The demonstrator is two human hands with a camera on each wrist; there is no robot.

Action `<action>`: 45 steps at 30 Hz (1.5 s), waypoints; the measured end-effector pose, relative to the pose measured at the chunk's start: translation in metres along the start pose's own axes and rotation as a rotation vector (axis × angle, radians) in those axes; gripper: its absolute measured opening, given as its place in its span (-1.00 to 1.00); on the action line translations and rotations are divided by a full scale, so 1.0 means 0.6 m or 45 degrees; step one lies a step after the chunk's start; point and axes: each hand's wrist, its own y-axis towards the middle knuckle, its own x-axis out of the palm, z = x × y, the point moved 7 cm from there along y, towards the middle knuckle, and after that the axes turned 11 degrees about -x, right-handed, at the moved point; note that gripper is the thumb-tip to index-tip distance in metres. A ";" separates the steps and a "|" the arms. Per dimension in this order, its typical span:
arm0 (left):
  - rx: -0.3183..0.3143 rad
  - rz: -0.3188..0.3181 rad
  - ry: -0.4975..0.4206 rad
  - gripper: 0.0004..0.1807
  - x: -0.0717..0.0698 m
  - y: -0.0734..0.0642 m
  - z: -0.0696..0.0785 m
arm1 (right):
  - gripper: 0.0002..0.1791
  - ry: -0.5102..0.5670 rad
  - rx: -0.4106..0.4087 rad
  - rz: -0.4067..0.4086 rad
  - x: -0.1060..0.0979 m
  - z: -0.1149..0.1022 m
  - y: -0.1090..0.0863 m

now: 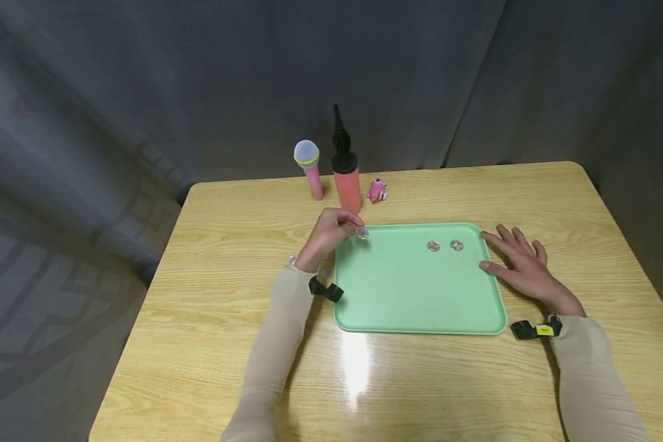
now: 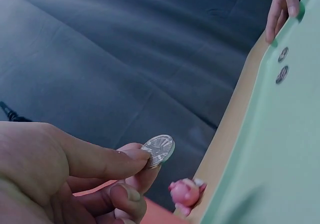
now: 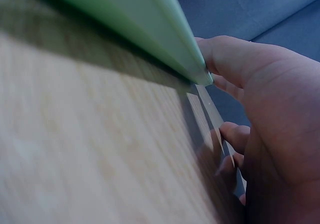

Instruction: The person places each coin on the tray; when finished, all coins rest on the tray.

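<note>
Between thumb and forefinger, my left hand [image 1: 331, 232] pinches a silver coin [image 2: 159, 150], tilted up with its ridged face showing in the left wrist view. That hand is over the back left corner of a mint-green tray [image 1: 414, 294]. Two more coins lie on the tray towards its back right, one coin [image 1: 433, 246] left of the other coin [image 1: 457, 245]. My right hand [image 1: 525, 270] rests at the tray's right side with fingers spread, thumb and forefinger at the rim. Close by my left wrist, another coin [image 1: 292, 259] is partly hidden on the table.
Behind the tray on the wooden table [image 1: 226, 245] are a pink toy microphone [image 1: 312, 172], a red hand pump [image 1: 347, 184] with a black nozzle, and a small pink figurine [image 1: 377, 190]. A dark curtain [image 1: 409, 80] hangs along the table's back edge.
</note>
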 end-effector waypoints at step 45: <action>0.124 0.022 0.519 -0.87 0.185 0.053 0.005 | -0.24 0.005 0.000 0.001 0.000 0.004 -0.001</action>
